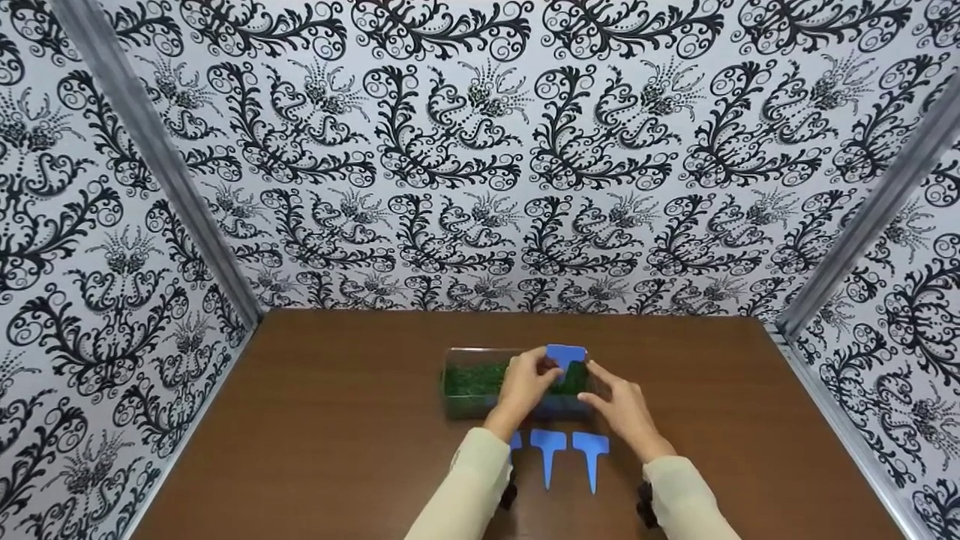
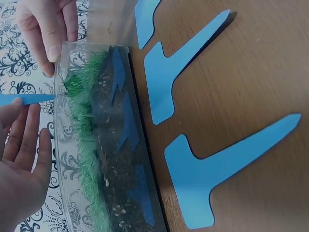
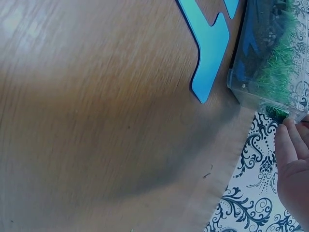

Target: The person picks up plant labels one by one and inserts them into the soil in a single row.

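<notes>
Okay, one blue tag (image 1: 568, 351) held up over a clear box (image 1: 466, 410) of green grass (image 1: 472, 379)
left hand (image 1: 525, 386) is pinching the tag, stem down, toward the box's right end; right hand (image 1: 626, 405) grips that same end between thumb and fingers; hard to say whether the tag's tip is past the rim; three more blue tags (image 1: 591, 444) lie on the desk (image 1: 337, 420) just in front
</notes>
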A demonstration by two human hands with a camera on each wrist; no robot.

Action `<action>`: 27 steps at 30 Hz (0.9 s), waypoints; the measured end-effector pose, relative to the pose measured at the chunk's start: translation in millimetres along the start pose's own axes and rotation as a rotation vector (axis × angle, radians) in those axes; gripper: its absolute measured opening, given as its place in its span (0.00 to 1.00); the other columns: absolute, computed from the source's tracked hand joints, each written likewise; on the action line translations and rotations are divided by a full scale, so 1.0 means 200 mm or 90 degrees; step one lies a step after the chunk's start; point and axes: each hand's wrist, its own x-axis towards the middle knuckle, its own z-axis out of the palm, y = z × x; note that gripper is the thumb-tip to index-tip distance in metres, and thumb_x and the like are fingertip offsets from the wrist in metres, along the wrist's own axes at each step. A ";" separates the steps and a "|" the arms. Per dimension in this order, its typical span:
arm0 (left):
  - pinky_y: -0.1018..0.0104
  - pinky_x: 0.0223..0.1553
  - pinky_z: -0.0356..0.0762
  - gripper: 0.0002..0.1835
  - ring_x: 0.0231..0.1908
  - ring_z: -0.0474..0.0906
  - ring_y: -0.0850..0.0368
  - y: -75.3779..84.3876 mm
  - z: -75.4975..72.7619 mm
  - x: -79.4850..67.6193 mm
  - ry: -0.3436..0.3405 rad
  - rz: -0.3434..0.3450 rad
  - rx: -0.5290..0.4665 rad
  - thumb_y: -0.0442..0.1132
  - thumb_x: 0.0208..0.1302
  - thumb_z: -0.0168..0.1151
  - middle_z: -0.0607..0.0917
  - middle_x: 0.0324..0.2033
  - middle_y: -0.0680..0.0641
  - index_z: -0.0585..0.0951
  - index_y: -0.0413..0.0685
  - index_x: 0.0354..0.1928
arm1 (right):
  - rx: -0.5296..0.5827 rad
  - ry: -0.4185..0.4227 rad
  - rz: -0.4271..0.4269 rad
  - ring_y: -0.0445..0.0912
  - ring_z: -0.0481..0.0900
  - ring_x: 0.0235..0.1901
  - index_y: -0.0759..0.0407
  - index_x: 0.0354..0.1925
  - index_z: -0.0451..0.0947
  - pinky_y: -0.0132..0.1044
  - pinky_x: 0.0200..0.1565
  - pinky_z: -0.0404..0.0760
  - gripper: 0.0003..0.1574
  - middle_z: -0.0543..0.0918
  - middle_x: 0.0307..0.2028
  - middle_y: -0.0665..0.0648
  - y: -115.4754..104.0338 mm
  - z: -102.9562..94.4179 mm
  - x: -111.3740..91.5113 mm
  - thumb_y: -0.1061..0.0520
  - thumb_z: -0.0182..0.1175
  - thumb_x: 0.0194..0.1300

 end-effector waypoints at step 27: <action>0.70 0.32 0.79 0.03 0.32 0.85 0.59 -0.01 0.08 0.06 -0.020 -0.027 0.049 0.38 0.63 0.69 0.89 0.32 0.49 0.85 0.49 0.36 | 0.005 0.015 0.005 0.63 0.73 0.65 0.59 0.68 0.70 0.58 0.64 0.72 0.37 0.73 0.67 0.65 0.00 0.01 0.00 0.58 0.68 0.63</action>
